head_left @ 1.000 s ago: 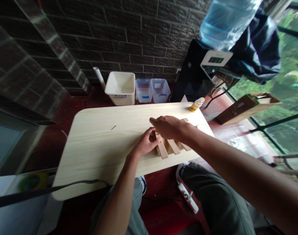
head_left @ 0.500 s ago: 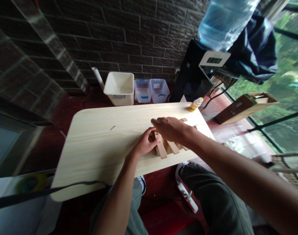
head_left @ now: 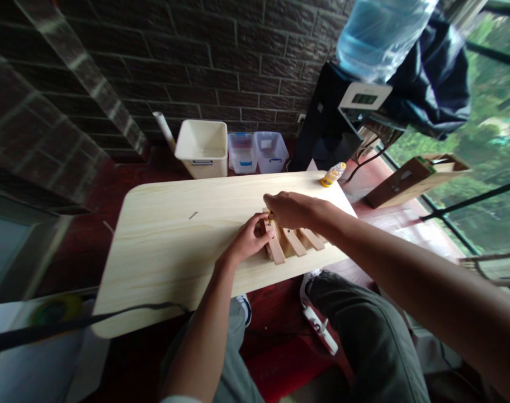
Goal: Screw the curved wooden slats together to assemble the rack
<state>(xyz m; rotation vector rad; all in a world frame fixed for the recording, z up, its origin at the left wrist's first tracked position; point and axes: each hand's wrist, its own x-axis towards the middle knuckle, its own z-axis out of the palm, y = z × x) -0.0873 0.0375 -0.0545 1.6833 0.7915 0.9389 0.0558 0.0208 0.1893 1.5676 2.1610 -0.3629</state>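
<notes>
Near the front right of the pale table (head_left: 166,240) lies a wooden slatted piece (head_left: 294,242), with several slats angled side by side and dark dots on them. My left hand (head_left: 250,238) grips its left end, fingers behind and thumb over the leftmost slat. Above that slat my right hand (head_left: 286,208) is closed round a small yellow tool (head_left: 271,216), whose tip meets the slat by a dark dot. Most of the tool is hidden in the fist.
A thin metal piece (head_left: 193,215) lies on the table's left half. A yellow-capped bottle (head_left: 333,174) stands at the back right corner. Beyond the back edge are a cream bin (head_left: 202,148) and two clear boxes (head_left: 257,152). A power strip (head_left: 321,330) lies on the floor.
My right hand has shifted slightly and turned, so that more of the yellow tool and the slats shows. My left hand keeps its hold. The whole view has moved a little.
</notes>
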